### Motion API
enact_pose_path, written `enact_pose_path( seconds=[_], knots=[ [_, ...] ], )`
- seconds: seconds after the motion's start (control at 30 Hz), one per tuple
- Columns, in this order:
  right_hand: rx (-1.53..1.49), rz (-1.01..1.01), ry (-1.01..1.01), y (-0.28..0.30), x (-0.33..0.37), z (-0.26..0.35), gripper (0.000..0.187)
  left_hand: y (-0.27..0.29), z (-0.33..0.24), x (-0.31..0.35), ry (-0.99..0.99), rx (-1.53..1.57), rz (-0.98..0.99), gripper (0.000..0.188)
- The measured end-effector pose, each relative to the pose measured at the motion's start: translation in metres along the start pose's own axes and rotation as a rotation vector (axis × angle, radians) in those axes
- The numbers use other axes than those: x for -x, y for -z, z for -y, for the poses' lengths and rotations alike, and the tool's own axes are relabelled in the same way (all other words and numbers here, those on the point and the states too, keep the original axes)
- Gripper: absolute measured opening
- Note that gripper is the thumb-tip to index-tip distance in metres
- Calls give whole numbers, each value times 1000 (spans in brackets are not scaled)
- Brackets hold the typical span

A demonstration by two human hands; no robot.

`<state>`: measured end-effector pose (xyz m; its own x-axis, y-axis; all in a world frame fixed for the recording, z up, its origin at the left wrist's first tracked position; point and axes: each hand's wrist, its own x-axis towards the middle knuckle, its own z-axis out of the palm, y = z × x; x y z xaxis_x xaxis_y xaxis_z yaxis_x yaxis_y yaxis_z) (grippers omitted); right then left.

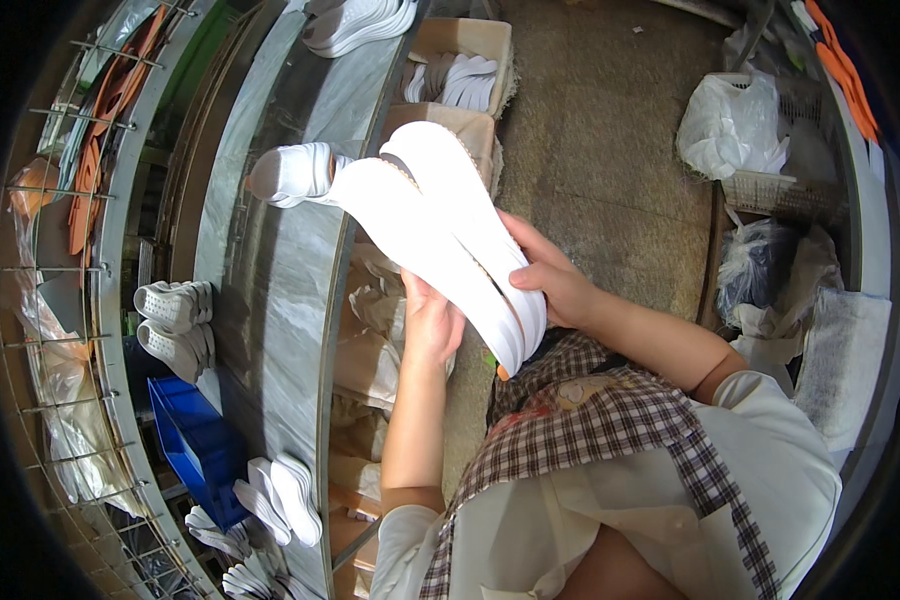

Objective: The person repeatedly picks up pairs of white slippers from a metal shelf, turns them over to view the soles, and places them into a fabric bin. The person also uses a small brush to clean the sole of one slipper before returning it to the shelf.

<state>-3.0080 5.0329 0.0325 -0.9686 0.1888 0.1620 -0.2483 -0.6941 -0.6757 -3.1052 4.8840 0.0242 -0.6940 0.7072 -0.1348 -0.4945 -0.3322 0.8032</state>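
Note:
A pair of white shoe soles [395, 222] is held up in front of me, side by side and lengthwise, with dark gaps between them. My left hand [432, 312] grips them from the left, its thumb up along the edge and its other fingers hidden beneath. On the right side, my right hand [552, 275] closes round the soles, thumb pressed on the outer one. A small orange patch [502, 372] shows at the end nearest my body. Just beyond the left sole, several white shoe pieces [295, 175] lie on the grey bench [260, 270].
White perforated shoes [175, 325], a blue bin [192, 440] and more white soles [295, 500] line the left. Crates of white soles [470, 85] stand under the bench's right edge. At right are a white plastic bag [735, 125] and a wire basket [770, 190]. Brown floor [610, 130] lies between.

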Motion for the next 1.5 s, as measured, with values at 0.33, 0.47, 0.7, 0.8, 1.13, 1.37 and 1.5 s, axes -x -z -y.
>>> enact_pose_path(
  seconds=[0.33,0.47,0.7,0.8,1.13,1.37,1.5],
  knots=[
    [703,89,-64,13,-5,35,66,-10,-19,0,-43,-136,-82,47],
    [765,256,64,29,-23,43,35,-22,-27,9,167,108,-106,43],
    [300,148,-139,12,0,23,26,-36,-20,2,132,134,-247,48],
    [361,80,-108,-3,7,21,37,-36,-11,6,62,109,-160,51],
    [-606,-214,-211,16,9,25,64,-2,-24,6,-8,748,419,42],
    [-645,-251,-251,18,16,15,65,-10,-32,9,47,700,518,43],
    [-604,-220,-262,14,17,12,65,-3,-29,10,-16,729,443,42]
  ],
)
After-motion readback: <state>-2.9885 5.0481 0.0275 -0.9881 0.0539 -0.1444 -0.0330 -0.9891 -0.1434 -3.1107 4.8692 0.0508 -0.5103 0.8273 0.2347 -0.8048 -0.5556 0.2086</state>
